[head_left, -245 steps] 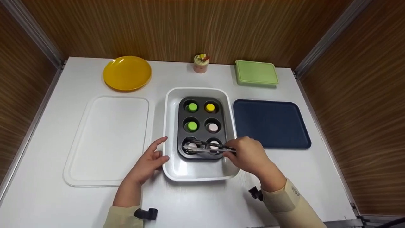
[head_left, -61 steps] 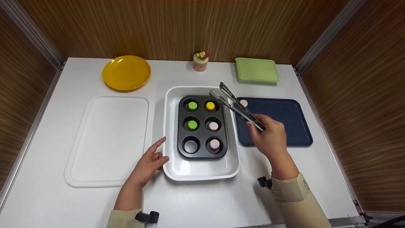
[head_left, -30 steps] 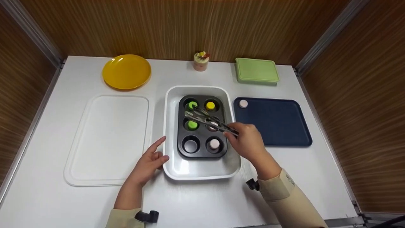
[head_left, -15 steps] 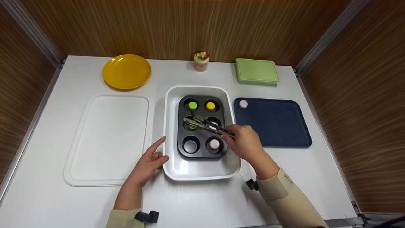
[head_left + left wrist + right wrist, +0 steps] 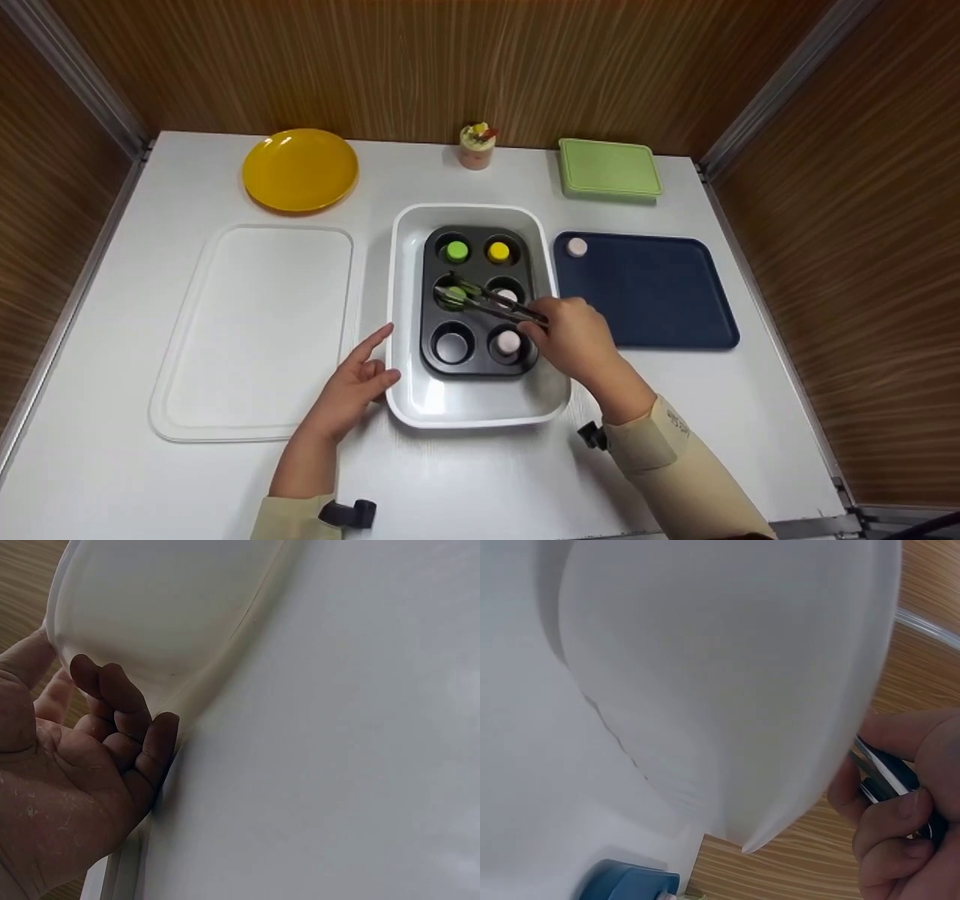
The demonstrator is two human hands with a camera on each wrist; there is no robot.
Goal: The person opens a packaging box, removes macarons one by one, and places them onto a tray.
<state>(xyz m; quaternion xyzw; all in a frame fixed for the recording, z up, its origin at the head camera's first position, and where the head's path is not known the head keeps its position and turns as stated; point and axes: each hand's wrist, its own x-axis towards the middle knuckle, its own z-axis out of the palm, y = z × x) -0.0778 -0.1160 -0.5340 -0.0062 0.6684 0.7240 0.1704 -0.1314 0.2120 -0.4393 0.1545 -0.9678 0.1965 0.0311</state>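
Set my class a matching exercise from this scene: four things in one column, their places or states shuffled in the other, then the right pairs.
1. Tongs
2. Yellow piece
3. Navy tray
4. Orange plate

A. Under one pale pink piece
B. At the table's back left
C. Held in the right hand
D. Inside a muffin pan cup

Pairs: 1-C; 2-D; 3-A; 4-B

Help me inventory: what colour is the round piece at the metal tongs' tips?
Green round piece, clearest in the head view.

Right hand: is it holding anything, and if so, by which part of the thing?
The right hand holds the tongs by the handle end, their front reaching over the muffin tin.
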